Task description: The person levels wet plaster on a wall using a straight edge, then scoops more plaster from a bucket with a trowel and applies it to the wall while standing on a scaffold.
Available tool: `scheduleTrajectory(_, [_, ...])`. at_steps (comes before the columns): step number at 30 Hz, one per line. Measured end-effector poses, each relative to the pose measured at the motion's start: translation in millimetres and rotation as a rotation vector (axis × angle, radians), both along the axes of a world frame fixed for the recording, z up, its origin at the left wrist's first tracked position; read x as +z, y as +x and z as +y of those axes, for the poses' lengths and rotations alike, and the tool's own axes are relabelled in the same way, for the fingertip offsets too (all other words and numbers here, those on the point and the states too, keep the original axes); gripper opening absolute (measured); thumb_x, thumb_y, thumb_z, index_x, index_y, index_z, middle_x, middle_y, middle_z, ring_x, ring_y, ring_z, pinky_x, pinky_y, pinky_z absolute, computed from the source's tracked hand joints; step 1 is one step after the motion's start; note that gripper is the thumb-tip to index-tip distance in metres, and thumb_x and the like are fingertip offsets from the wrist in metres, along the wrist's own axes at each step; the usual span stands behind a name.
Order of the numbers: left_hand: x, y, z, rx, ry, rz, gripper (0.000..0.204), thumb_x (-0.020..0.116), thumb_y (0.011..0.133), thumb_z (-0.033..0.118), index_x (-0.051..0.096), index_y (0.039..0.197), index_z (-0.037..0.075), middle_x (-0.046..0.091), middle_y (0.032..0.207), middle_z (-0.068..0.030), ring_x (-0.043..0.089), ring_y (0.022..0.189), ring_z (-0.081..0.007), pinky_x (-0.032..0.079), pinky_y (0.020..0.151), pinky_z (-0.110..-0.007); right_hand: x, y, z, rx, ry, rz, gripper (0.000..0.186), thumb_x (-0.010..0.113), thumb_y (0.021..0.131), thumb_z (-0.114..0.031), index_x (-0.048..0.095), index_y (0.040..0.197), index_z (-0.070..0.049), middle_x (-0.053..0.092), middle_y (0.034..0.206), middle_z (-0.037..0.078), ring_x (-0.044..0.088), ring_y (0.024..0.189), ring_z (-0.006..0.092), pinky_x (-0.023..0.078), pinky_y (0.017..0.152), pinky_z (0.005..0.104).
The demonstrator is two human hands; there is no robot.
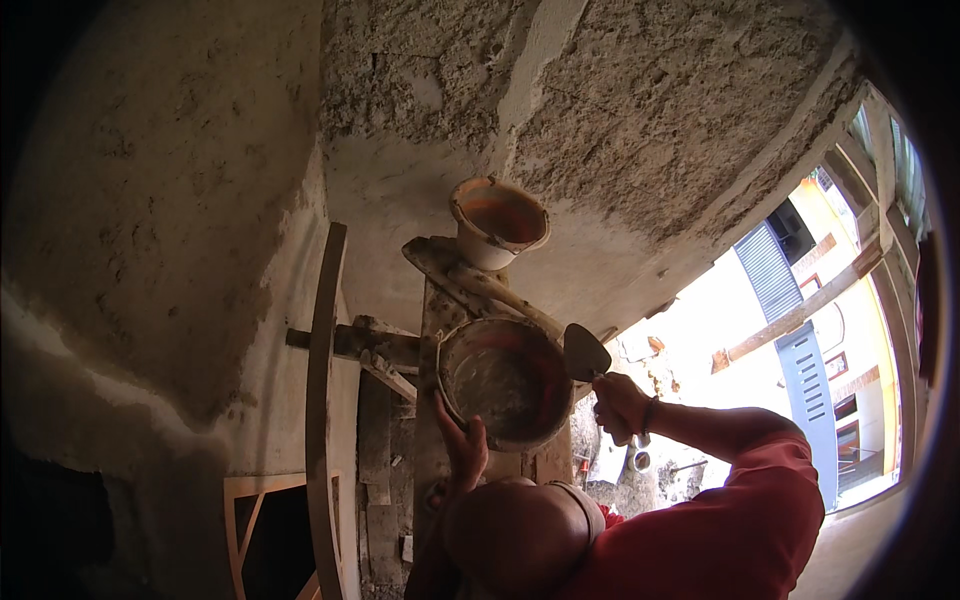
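Observation:
My own hands are not visible. A co-worker in a red shirt (680,530), head bent at the bottom centre, has the left hand (462,445) on the rim of a dirty bucket (495,385) with greyish residue inside. The co-worker's right hand (622,405) grips a trowel (586,352), its blade raised beside the bucket's right rim. A pale bucket (485,245) with an orange interior stands farther up, on a stained plank (435,300) with pieces of wood.
A long upright batten (324,400) runs left of the plank, crossed by timbers (385,350). Rough plastered walls (170,230) surround the work. A wooden frame (235,530) sits lower left. On the right an opening shows a bright building and poles (800,325).

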State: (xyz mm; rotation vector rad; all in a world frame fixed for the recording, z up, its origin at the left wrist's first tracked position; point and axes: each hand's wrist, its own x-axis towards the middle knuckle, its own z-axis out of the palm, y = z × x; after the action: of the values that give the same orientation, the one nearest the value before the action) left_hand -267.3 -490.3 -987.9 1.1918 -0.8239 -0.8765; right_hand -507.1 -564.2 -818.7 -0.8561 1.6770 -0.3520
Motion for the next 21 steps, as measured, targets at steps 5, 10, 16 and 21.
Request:
scheduleTrajectory(5, [2.5,3.2,0.4,-0.011,0.015,-0.004,0.073,0.049,0.088,0.014,0.01,0.147,-0.004,0.02,0.148,-0.0262,0.024,0.138,-0.0373,0.021,0.113,-0.043,1.8,33.8,28.8,0.366,-0.123,0.21,0.022,0.049,0.095,-0.031,0.05,0.097,-0.008,0.051,0.064,0.003,0.053,0.05,0.0141,0.048,0.045,0.0333])
scheduleTrajectory(10, [1.9,3.0,2.5,-0.023,0.016,0.01,0.074,0.05,0.088,0.015,0.01,0.147,-0.004,0.021,0.148,-0.0262,0.025,0.138,-0.0376,0.021,0.113,-0.043,2.9,19.6,22.7,1.391,-0.657,0.668,0.033,0.055,0.092,-0.036,0.055,0.111,-0.009,0.064,0.082,0.013,0.066,0.075,0.0322,0.054,0.066,0.0453])
scheduleTrajectory(16, [6.4,4.3,1.6,0.008,-0.049,-0.025,0.075,0.052,0.088,0.017,0.011,0.146,-0.004,0.022,0.148,-0.0263,0.025,0.138,-0.0371,0.021,0.113,-0.044,42.3,67.9,-65.5,1.529,-0.763,1.166,0.03,0.049,0.092,-0.031,0.06,0.114,-0.014,0.065,0.083,0.017,0.067,0.082,0.0325,0.054,0.07,0.0439])
scheduleTrajectory(21, [-3.7,3.1,-0.9,0.014,-0.014,-0.111,0.075,0.053,0.087,0.017,0.012,0.146,-0.005,0.022,0.148,-0.027,0.024,0.138,-0.038,0.02,0.113,-0.044,7.6,127.2,-93.2,1.664,-0.605,0.989,0.034,0.053,0.09,-0.03,0.057,0.12,-0.013,0.064,0.09,0.018,0.066,0.081,0.0314,0.054,0.07,0.0444])
